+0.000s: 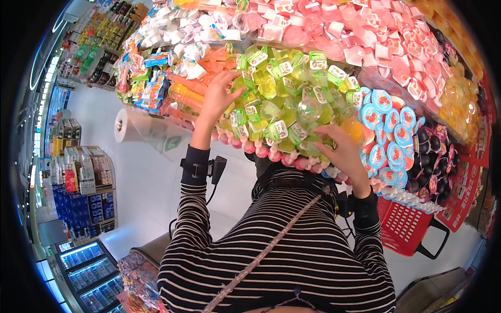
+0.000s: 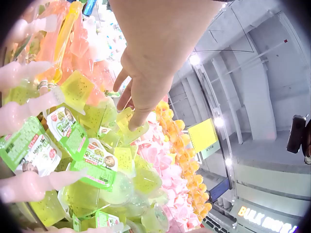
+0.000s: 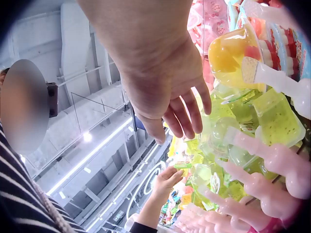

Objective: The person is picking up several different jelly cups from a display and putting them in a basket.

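The left hand [image 1: 217, 94] is reaching into the green jelly cups [image 1: 282, 69], which are lying heaped beside the blue-lidded cups [image 1: 402, 135]; whether it is pinching one, I cannot tell. The right hand [image 1: 342, 148] is hovering near the round yellow cup [image 1: 353, 130], fingers loose, holding nothing. For careful work, the fingertips should probably be pinching lightly at a lid [image 1: 277, 131], not squeezing the soft-looking body.

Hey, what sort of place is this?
Probably a shop selling loose sweets, perhaps within a supermarket: there are heaped green jelly cups, a red shopping basket, and a lit sign beginning "BULK".
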A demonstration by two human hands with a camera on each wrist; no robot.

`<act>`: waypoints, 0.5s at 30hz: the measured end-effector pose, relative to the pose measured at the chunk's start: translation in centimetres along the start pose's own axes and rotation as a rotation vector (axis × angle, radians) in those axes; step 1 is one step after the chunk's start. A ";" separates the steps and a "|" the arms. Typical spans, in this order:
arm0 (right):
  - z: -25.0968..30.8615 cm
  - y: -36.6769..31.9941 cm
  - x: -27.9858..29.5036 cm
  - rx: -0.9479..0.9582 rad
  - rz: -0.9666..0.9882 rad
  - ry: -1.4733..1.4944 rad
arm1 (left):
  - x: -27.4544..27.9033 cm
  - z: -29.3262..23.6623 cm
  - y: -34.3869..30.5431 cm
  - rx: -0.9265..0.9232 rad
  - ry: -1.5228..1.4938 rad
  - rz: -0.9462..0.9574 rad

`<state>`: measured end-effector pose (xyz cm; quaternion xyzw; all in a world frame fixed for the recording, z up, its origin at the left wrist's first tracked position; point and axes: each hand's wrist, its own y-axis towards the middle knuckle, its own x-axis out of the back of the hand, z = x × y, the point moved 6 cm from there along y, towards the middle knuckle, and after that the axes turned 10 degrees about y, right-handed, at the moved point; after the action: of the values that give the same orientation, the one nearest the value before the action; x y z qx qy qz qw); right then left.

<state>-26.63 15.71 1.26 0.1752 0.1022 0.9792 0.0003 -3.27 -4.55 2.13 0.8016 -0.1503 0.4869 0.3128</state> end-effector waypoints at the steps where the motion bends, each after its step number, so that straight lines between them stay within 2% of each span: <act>1: -0.1 0.1 -0.1 0.001 0.000 0.004 | -0.2 0.0 0.1 -0.008 0.025 -0.003; 5: -0.1 -0.2 0.0 0.017 -0.006 0.001 | -0.7 -0.5 0.4 -0.015 0.068 0.045; 15: -0.2 0.2 -0.2 0.024 -0.002 0.011 | -0.7 -0.4 0.4 -0.025 0.022 0.002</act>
<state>-26.50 15.50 1.05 0.1698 0.1139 0.9789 -0.0016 -4.07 -4.65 1.74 0.7920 -0.1540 0.4940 0.3239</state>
